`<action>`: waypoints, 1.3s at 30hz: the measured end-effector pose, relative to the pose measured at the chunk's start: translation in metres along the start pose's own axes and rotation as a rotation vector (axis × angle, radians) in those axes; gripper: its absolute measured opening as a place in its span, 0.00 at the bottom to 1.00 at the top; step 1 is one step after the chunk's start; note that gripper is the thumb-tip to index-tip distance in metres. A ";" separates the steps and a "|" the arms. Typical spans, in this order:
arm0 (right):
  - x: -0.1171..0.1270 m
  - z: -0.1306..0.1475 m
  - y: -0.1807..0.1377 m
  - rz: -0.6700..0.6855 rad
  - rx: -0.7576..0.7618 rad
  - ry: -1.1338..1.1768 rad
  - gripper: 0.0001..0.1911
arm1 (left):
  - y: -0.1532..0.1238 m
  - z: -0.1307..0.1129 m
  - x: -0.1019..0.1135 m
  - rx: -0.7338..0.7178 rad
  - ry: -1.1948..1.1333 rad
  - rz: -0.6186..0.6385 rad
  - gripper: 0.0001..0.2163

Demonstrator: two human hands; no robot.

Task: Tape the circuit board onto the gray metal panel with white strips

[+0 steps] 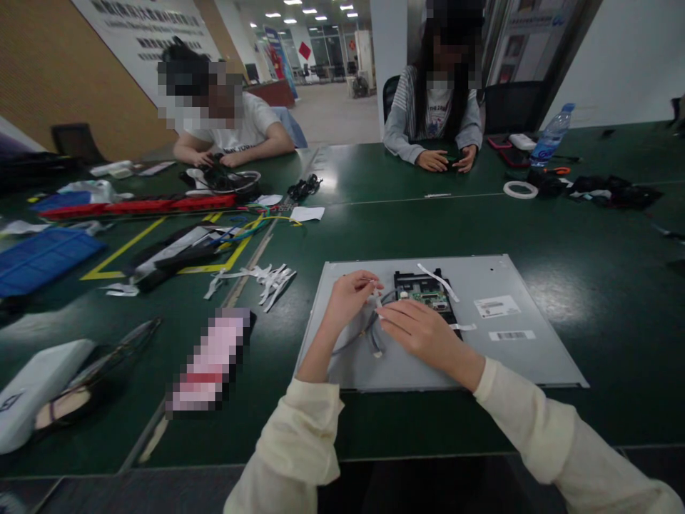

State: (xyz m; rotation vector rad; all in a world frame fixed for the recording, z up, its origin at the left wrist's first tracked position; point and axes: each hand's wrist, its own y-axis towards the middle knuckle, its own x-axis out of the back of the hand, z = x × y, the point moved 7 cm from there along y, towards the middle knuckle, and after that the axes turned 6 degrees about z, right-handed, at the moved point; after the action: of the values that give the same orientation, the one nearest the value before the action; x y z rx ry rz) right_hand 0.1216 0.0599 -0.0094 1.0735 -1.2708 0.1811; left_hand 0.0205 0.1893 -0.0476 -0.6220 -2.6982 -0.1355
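Two hands [349, 298] [420, 332] work over one panel [514, 368] bearing two labels [496, 307].

Our left sleeve [300, 435], at the lower centre-left of the frame, and right sleeve [540, 421], at the lower right, are cream, loose-fitting, creased and bunched in soft folds; our left hand [347, 298] and right hand [420, 332] are bare.
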 end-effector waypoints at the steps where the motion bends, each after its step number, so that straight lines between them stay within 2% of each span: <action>1: -0.005 0.000 0.000 0.014 -0.005 0.001 0.10 | 0.000 0.000 -0.001 -0.009 -0.003 0.017 0.09; 4: -0.016 -0.001 -0.001 0.061 -0.028 -0.005 0.10 | 0.001 0.000 -0.002 -0.043 -0.011 0.047 0.09; 7: -0.022 -0.001 -0.001 0.093 -0.047 -0.006 0.09 | 0.002 0.003 -0.001 -0.071 0.028 0.014 0.08; 15: -0.035 -0.008 -0.003 0.141 -0.110 0.025 0.08 | -0.002 -0.006 -0.012 -0.179 0.635 0.022 0.12; 26: -0.040 -0.002 -0.002 0.230 -0.105 0.007 0.06 | -0.003 -0.004 -0.025 -0.328 0.937 0.111 0.15; 32: -0.038 0.010 -0.005 0.250 -0.083 0.027 0.07 | 0.000 -0.001 -0.017 -0.231 0.932 -0.026 0.22; 36: -0.036 0.014 -0.008 0.234 -0.067 0.064 0.07 | 0.000 0.000 -0.006 -0.187 0.840 -0.168 0.28; 39: -0.032 0.014 -0.008 0.213 -0.079 0.089 0.08 | -0.002 0.000 -0.001 -0.190 0.750 -0.238 0.28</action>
State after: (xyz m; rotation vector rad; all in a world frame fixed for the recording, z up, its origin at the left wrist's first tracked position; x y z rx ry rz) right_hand 0.1062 0.0594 -0.0412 0.8522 -1.3000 0.3339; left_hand 0.0202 0.1875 -0.0482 -0.2222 -2.0226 -0.5690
